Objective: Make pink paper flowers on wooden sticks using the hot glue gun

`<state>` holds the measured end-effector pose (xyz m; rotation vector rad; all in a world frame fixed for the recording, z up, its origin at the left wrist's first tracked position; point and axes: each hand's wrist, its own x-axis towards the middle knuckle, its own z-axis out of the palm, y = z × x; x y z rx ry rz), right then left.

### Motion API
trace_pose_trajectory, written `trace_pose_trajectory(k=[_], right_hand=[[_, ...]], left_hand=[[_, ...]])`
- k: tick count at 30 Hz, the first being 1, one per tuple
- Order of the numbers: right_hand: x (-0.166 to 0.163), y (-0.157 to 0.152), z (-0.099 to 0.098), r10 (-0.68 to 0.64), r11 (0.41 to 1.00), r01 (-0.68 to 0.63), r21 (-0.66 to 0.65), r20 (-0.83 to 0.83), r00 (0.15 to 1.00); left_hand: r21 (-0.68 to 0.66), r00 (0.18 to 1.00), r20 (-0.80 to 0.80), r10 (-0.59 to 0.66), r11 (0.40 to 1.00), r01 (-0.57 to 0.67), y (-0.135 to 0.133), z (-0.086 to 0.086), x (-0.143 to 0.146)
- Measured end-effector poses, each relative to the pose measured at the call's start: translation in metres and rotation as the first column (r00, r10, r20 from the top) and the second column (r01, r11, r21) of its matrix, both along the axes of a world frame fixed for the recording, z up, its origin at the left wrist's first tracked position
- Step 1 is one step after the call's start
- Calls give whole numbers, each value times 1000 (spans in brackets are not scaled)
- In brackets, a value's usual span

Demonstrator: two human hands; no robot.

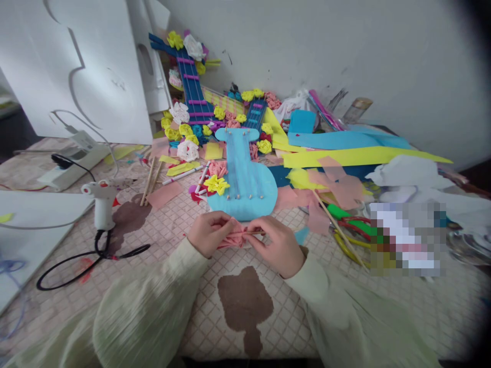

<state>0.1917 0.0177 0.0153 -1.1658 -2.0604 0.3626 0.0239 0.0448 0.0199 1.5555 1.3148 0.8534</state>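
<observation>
Close to the table's front middle, my left hand [210,234] pinches a gathered piece of pink crepe paper [237,239]. Opposite it, my right hand [279,244] is closed on a thin wooden stick [256,233] that lies against the paper. How far the stick runs into the folds is hidden by my fingers. Just beyond both hands lies a light blue guitar-shaped cutout [251,191] with strings fixed to small pegs. A yellow paper flower [217,184] and some pink paper sit at its left edge.
On the left stand a white glue gun [103,207] with a black cable and a power strip [72,161]. Dark blue guitar shapes [192,87] with paper flowers lean at the back. Crepe strips [364,156], scissors [345,245] and another stick [339,227] lie to the right.
</observation>
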Motion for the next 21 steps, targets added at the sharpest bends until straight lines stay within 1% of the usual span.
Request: trace_pose_trajectory(k=[3,6,12,15,17,20,21], right_hand=[[0,0,0,27,1000,-27,5,13,1000],[2,1,1,51,999,-51,-4,-4,999],[4,5,5,7,999,-8,-34,-26,1000],[4,5,6,19,999,-19,-44,-17,1000],[3,4,5,17,998,-19,-61,-24,1000],[3,3,4,4,994,-10,-111,-54,999],[3,2,3,8,992,-16,-123,-61,998]], left_hand=[[-5,1000,-3,-6,1000,6,0,2,0],[21,1000,-2,-9,1000,9,0,3,-1],[3,997,63,-50,999,50,-1,2,-2],[-24,997,77,-25,999,27,-1,1,-1],[-74,993,103,-56,995,64,0,1,-1],[-137,980,124,-154,976,170,-1,1,-2],[-161,977,128,-169,969,189,-1,2,-2]])
